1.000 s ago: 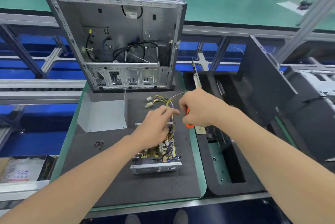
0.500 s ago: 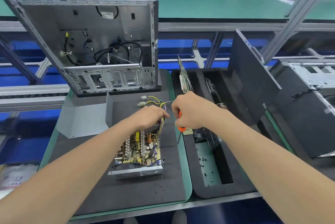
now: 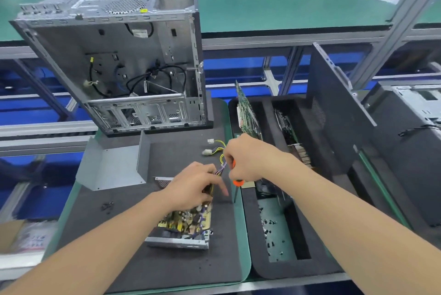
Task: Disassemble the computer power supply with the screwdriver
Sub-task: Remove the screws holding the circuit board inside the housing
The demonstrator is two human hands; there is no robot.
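Note:
The opened power supply (image 3: pixel 183 225) lies on the dark foam mat (image 3: pixel 124 247), its yellow circuit board bare inside a low metal tray. My left hand (image 3: pixel 193 185) rests on the far end of the board, fingers curled over the parts there. The supply's coloured wire bundle (image 3: pixel 220 151) runs up to white plugs. My right hand (image 3: pixel 245 158) grips the orange-handled screwdriver (image 3: pixel 236 183), shaft pointing down to the mat beside the supply, and its fingers also touch the wires. The removed grey metal cover (image 3: pixel 114 166) lies at the left.
An empty computer case (image 3: pixel 119 61) stands at the mat's far edge. Loose screws (image 3: pixel 107 206) lie on the mat at left. A foam tray (image 3: pixel 253 247) at right holds circuit boards (image 3: pixel 245 113) and several screws. A dark side panel (image 3: pixel 334 113) leans further right.
The camera view shifted, so the scene moved in the frame. My left hand slid down from the wires onto the board's far end. My right hand kept the screwdriver by the wire bundle.

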